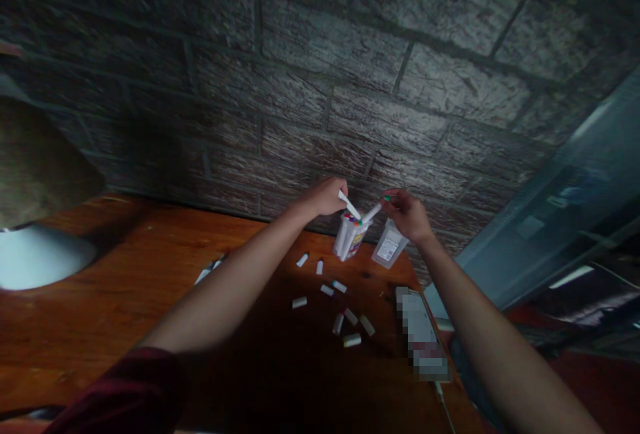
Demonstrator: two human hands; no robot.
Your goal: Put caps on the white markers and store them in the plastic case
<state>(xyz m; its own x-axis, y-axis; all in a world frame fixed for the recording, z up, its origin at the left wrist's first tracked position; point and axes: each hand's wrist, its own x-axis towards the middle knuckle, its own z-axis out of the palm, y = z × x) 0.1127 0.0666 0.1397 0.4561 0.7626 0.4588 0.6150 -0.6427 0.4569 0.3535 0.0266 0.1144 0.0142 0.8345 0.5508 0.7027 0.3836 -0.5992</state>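
My left hand (330, 197) is closed on a white marker (351, 208), which slants down to the mouth of a clear plastic tub (345, 241). Colourful marker ends show at the top of this tub. From the other side, my right hand (409, 215) pinches another white marker (373, 212) with green at its upper end, its lower end at the tub's rim. Just below my right hand stands a second clear tub (389, 247) with a white label. Several short white marker caps (352, 340) lie scattered on the wooden table in front of the tubs.
A phone with a blurred screen (423, 337) lies near the right edge of the table (260, 367), with a white cable (443, 401). On the left stands a lamp (45, 254) with a brown shade. A stone-block wall (300, 101) rises behind the table.
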